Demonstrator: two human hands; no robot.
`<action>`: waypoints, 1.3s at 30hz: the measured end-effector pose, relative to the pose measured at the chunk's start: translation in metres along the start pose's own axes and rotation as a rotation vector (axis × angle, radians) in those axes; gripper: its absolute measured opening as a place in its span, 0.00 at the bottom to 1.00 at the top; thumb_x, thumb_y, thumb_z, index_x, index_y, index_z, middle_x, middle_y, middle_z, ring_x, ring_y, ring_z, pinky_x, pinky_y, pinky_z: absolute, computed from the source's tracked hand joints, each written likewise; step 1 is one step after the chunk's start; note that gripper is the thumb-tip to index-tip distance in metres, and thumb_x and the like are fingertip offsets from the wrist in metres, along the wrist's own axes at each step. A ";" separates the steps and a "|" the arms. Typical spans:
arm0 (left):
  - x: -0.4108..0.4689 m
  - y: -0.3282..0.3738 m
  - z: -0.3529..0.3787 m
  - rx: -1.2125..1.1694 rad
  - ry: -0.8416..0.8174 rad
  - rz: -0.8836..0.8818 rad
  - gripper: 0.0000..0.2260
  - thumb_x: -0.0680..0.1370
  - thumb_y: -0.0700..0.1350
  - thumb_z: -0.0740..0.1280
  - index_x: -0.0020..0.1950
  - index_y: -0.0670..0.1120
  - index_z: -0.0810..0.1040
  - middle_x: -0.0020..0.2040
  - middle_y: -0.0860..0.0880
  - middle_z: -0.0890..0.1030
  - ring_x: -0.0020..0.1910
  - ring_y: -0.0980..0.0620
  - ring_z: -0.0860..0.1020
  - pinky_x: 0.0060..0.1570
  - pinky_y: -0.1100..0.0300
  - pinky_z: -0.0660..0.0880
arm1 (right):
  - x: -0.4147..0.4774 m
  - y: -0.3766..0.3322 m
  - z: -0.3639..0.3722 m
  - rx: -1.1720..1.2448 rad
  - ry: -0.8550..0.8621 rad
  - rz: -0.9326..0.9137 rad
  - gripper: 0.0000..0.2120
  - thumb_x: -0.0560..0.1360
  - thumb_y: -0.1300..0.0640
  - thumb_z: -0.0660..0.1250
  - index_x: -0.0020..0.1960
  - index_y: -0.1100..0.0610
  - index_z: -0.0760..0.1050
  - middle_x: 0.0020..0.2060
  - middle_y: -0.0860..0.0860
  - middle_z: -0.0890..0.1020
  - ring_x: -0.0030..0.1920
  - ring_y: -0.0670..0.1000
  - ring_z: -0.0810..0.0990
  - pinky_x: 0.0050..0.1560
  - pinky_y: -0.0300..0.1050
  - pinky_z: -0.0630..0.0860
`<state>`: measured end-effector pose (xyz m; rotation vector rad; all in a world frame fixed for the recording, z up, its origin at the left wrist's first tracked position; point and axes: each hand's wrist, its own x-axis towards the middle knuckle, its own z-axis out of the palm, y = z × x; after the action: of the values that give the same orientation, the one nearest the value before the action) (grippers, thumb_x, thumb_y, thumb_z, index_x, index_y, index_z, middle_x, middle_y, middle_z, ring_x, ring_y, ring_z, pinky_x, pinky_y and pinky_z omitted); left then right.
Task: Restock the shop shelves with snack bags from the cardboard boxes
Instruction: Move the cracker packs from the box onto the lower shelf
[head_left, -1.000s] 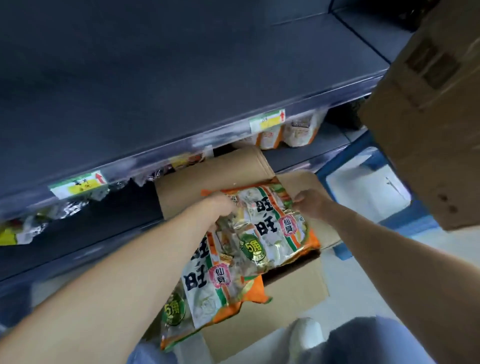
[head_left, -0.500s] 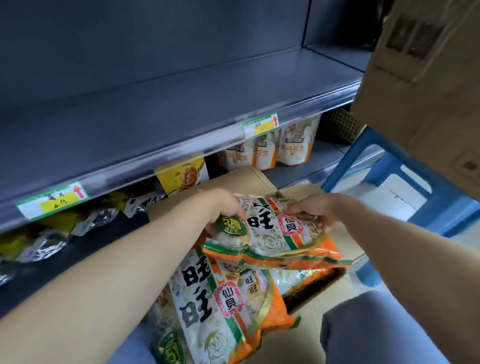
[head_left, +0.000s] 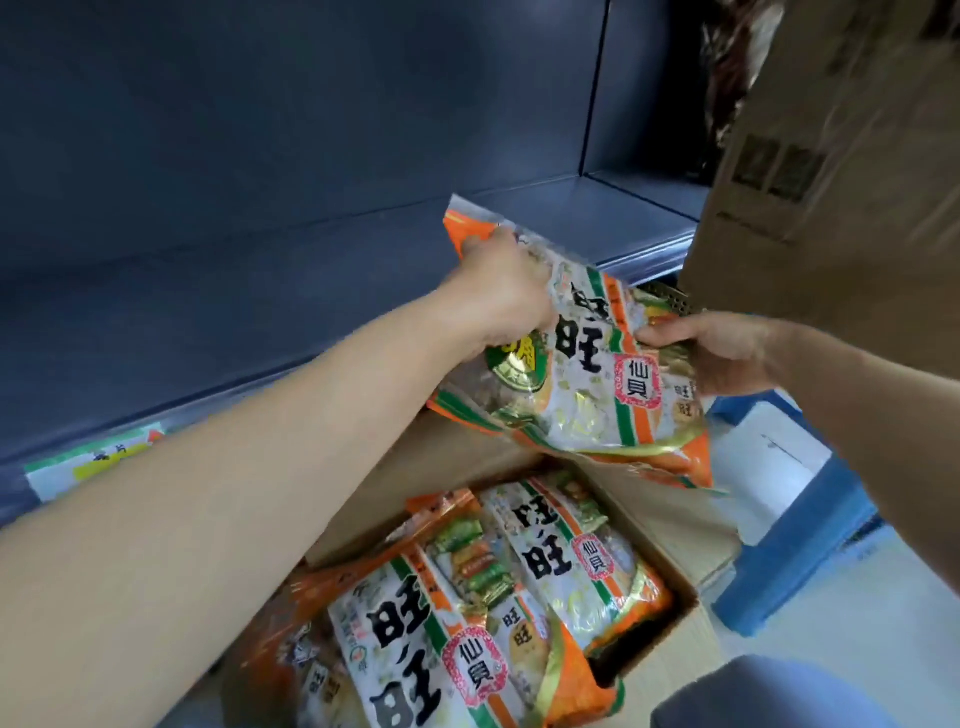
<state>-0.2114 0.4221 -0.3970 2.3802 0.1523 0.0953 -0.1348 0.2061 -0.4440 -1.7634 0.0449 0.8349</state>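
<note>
An orange, white and green snack bag (head_left: 576, 384) is lifted above the open cardboard box (head_left: 670, 639), its far end over the front lip of the dark blue shelf (head_left: 291, 270). My left hand (head_left: 498, 296) grips the bag's far left part from above. My right hand (head_left: 722, 353) pinches its right edge. Inside the box lie more bags of the same kind (head_left: 566, 561), one of them large and near the bottom of the view (head_left: 441, 644).
A big cardboard box (head_left: 841, 171) stands at the upper right, close to my right arm. A blue plastic stool (head_left: 800, 540) sits on the pale floor to the right of the open box. A price label (head_left: 98, 457) is on the shelf's front rail.
Both hands have raised the bag out of the box up to the level of the shelf. The view has tilted upward, and the lower shelf with its goods has dropped out of sight.
</note>
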 end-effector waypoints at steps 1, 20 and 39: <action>0.007 0.001 -0.013 -0.029 0.061 0.022 0.32 0.71 0.41 0.73 0.71 0.43 0.62 0.70 0.44 0.67 0.61 0.43 0.73 0.57 0.55 0.74 | 0.003 -0.014 0.003 -0.011 0.039 -0.050 0.15 0.67 0.53 0.68 0.52 0.56 0.77 0.44 0.53 0.85 0.46 0.53 0.83 0.56 0.53 0.76; 0.130 -0.117 -0.132 -0.338 0.540 -0.206 0.30 0.70 0.40 0.72 0.68 0.54 0.66 0.67 0.47 0.71 0.65 0.43 0.70 0.62 0.45 0.72 | 0.128 -0.194 0.112 -0.088 0.591 -0.674 0.08 0.73 0.53 0.70 0.51 0.46 0.75 0.55 0.51 0.78 0.47 0.51 0.81 0.53 0.45 0.78; 0.234 -0.129 -0.108 -0.352 0.618 -0.305 0.24 0.77 0.34 0.64 0.71 0.49 0.66 0.65 0.48 0.75 0.61 0.49 0.75 0.55 0.58 0.73 | 0.246 -0.238 0.086 -0.168 0.320 -0.644 0.23 0.77 0.60 0.62 0.70 0.49 0.65 0.57 0.49 0.80 0.46 0.49 0.79 0.43 0.42 0.77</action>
<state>-0.0026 0.6209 -0.4016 1.8851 0.7235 0.6540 0.1069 0.4583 -0.3941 -1.8902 -0.3733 0.0907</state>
